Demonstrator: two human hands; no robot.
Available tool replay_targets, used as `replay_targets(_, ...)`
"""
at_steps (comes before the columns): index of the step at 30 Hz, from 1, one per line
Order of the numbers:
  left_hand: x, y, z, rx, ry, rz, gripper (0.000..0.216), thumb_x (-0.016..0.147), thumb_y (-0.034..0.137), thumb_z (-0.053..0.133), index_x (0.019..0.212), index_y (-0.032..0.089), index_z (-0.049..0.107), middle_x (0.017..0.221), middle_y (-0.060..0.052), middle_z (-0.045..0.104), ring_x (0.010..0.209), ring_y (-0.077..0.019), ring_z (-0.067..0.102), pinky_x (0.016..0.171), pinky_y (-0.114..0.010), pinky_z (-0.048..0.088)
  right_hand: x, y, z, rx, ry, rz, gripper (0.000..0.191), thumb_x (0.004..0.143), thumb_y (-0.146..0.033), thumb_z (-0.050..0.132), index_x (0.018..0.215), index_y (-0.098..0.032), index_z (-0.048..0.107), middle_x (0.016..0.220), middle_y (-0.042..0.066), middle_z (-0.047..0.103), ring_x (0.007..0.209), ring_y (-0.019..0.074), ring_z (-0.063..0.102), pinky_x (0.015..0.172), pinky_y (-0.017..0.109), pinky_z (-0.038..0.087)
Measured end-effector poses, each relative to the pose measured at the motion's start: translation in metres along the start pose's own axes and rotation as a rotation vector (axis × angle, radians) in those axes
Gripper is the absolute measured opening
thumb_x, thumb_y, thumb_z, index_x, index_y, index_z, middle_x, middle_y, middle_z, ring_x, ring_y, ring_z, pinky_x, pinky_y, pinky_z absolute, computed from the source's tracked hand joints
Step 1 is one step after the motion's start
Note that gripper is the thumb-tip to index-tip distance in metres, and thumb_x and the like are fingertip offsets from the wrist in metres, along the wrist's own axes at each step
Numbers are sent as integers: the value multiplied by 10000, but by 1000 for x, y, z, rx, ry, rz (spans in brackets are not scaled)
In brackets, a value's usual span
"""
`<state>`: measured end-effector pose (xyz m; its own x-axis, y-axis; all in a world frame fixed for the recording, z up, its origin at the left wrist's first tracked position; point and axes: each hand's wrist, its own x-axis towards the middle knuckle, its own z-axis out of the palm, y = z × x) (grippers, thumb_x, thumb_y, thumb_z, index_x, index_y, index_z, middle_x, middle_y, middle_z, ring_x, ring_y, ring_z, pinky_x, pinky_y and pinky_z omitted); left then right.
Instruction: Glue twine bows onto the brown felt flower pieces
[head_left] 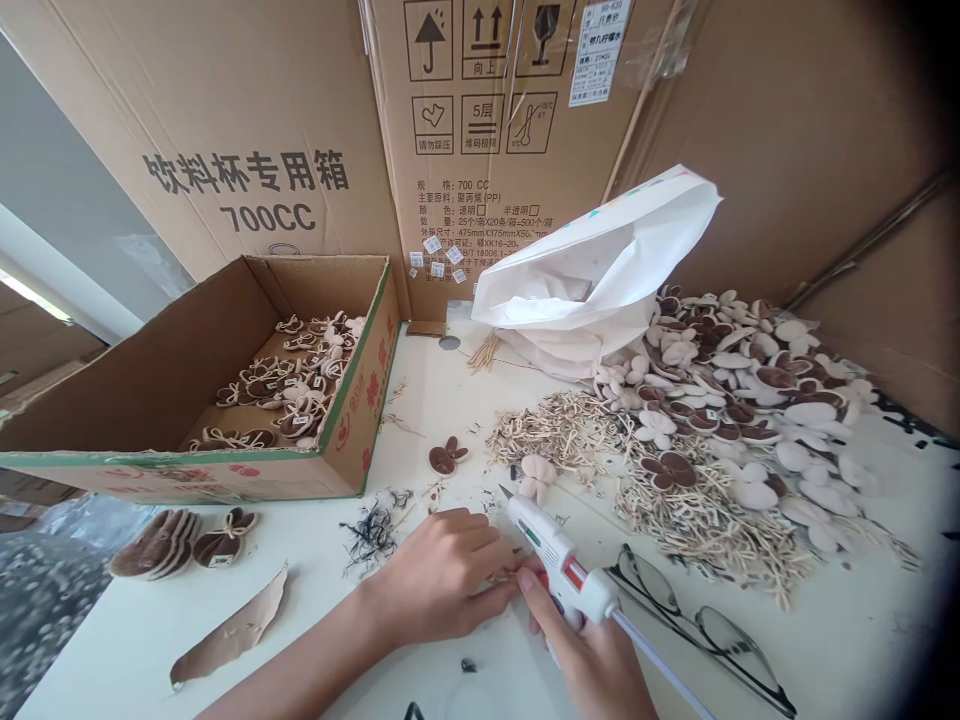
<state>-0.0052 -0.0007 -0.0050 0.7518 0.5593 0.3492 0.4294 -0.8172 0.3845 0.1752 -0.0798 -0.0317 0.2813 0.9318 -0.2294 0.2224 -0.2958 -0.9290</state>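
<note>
In the head view, my left hand (439,575) rests on the table (300,620), fingers pressed together and pinching a straw bow (504,577) low in the middle of the picture. My right hand (592,655) has its fingers wrapped round the glue gun (559,555), just beside the bow. Glasses (697,625) lie to the right and a box (352,400) sits well to the left.

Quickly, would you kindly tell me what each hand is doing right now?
Left hand: closed, pinching a small tan piece, too small to identify.
Right hand: closed around the white glue gun.
</note>
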Motion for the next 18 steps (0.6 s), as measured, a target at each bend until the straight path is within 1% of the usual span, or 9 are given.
replay_targets(3,0,-2,1,26,-22,3,292,1061,319,475,846,187,622,719,-21,644,627,-174,551,572,-328,335,-1,0,-1,-5,-2,11,525,800,-695,702,957,-193,715,566,-20,542,534,209,561,475,293,460)
replay_targets(10,0,-3,1,34,-25,35,342,1076,312,439,812,184,613,710,-27,629,625,-172,549,565,-326,335,-2,-2,0,-1,22,-2,500,792,-687,708,887,-196,717,560,-8,555,552,221,592,471,292,472)
replay_targets(18,-1,-4,2,43,-24,47,332,1084,319,436,834,184,608,721,-25,624,623,-167,560,558,-331,342,-2,1,1,-27,36,-12,485,806,-667,701,928,-198,733,572,-3,555,572,231,603,466,295,475)
